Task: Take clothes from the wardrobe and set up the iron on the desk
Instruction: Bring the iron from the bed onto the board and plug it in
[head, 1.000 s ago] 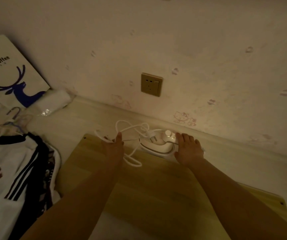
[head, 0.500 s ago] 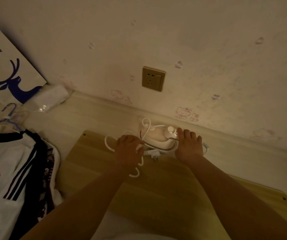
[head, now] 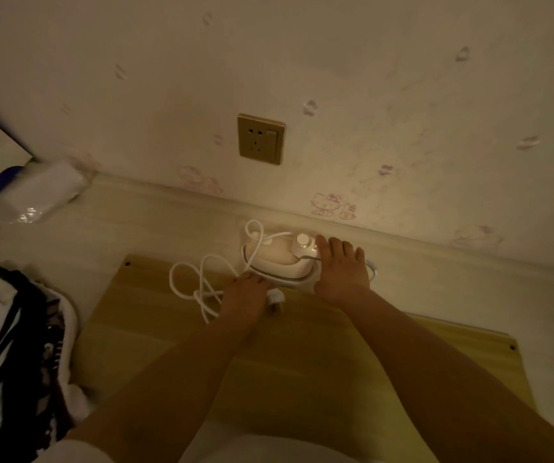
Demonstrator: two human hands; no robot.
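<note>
The small white iron (head: 279, 259) sits at the far edge of the wooden board (head: 302, 345), close under the wall socket (head: 261, 139), between the 2 hands. The right hand (head: 340, 272) rests against its right end beside the dial, fingers fairly straight and laid along the body. The left hand (head: 244, 295) lies just in front of the iron, fingers curled over the white cord (head: 199, 289); the plug (head: 275, 304) pokes out beside it, though I cannot tell how firmly the cord is gripped. Clothes (head: 15, 355) lie heaped at the left. Compared with 0.5 s ago, the left hand sits nearer the iron's front and the cord loops have spread further left.
</note>
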